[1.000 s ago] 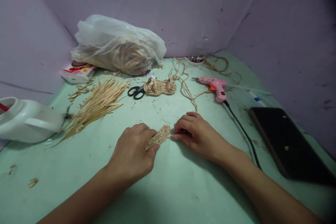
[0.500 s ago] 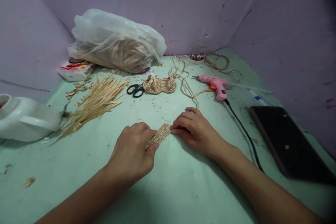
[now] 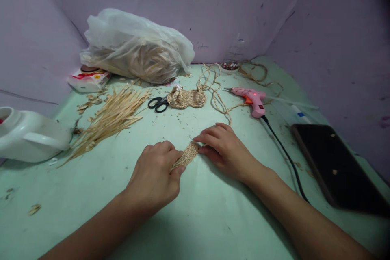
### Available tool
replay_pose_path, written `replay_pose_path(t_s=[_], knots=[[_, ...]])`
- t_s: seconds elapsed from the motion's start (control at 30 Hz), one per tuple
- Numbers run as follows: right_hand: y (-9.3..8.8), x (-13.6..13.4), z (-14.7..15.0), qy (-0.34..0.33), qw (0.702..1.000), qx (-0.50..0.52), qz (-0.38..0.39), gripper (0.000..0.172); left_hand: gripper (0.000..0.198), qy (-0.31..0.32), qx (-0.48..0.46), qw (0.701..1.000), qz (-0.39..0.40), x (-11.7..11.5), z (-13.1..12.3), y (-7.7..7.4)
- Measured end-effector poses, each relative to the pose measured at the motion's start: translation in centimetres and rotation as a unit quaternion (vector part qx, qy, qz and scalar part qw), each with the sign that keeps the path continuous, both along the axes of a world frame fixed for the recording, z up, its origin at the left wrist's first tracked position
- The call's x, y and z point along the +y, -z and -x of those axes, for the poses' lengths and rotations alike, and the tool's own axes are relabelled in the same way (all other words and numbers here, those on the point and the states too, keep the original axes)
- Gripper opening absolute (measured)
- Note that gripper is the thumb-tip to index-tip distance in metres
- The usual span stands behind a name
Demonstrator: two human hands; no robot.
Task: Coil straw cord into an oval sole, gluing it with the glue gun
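My left hand [image 3: 157,172] is closed on a small flat oval coil of twisted straw cord [image 3: 189,153], thumb at its near side and fingers over the far side. My right hand [image 3: 222,148] pinches the right end of that coil with index finger and thumb. A length of twisted straw cord [image 3: 219,105] runs down from the back of the table and passes out of sight behind the right hand's fingers. Farther back, a shaped straw-cord piece [image 3: 187,98] with two rounded ends lies against black-handled scissors [image 3: 159,105].
Loose straw strips [image 3: 114,115] and a white jug [image 3: 33,136] are at left. Behind stand a plastic bag of straw [image 3: 137,48] and a small box [image 3: 89,81]. At right lie a pink glue gun [image 3: 254,98] with its cable, a dark phone-like slab [image 3: 335,166] and a bowl of beads [image 3: 230,67].
My right index finger has moved up and left onto the upper edge of the coil's end. The left hand keeps its hold, almost unmoved.
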State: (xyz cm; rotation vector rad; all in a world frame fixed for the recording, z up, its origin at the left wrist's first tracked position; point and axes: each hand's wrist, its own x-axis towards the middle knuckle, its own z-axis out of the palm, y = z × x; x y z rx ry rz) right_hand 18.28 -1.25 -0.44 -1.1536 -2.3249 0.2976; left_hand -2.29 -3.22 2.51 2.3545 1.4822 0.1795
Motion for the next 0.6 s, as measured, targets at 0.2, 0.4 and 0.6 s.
replay_pose_path(t_s=[0.2, 0.4, 0.6], knots=[[-0.4, -0.2, 0.2, -0.012, 1.000, -0.018, 0.012, 0.023, 0.021, 0.005, 0.000, 1.000, -0.005, 0.0, -0.1, 0.1], [-0.7, -1.0, 1.5, -0.044, 0.998, -0.006, 0.042, 0.026, 0.017, 0.030, -0.026, 0.999, 0.016, 0.5, 0.3, -0.1], [-0.5, -1.3, 1.7, -0.037, 0.999, -0.008, 0.040, 0.019, 0.035, 0.055, -0.098, 0.991, 0.067, 2.0, 2.5, -1.9]])
